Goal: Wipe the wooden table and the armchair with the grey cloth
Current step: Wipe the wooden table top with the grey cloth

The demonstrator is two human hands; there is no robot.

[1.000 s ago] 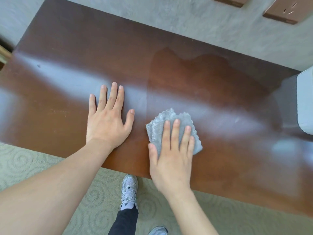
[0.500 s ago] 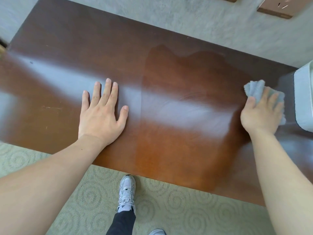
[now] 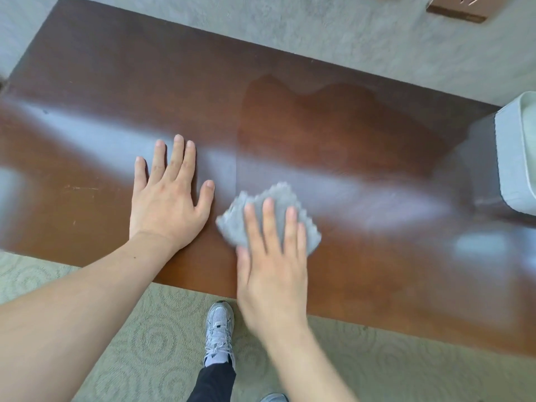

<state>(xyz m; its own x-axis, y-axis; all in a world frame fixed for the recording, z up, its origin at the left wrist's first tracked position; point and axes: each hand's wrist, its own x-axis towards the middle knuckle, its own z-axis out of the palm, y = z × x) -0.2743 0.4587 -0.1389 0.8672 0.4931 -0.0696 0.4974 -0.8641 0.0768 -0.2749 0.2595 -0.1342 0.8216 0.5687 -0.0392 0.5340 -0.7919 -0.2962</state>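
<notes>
The glossy brown wooden table [image 3: 333, 134] fills the middle of the head view, with a darker damp patch right of centre. My right hand [image 3: 272, 265] lies flat with straight fingers on the grey cloth [image 3: 275, 198], pressing it onto the tabletop near the front edge. The cloth's scalloped edges stick out beyond my fingertips. My left hand [image 3: 168, 201] rests flat on the bare wood just left of the cloth, fingers spread. No armchair is in view.
A pale grey-white container [image 3: 516, 158] stands on the table at the right edge. Patterned green carpet [image 3: 145, 343] lies below the table's front edge, with my sneaker [image 3: 219, 332] on it. Brown wall plates [image 3: 456, 8] sit at the top right.
My right hand has swept the cloth from the far right beside the container back left to the middle front of the table. My left hand stays planted.
</notes>
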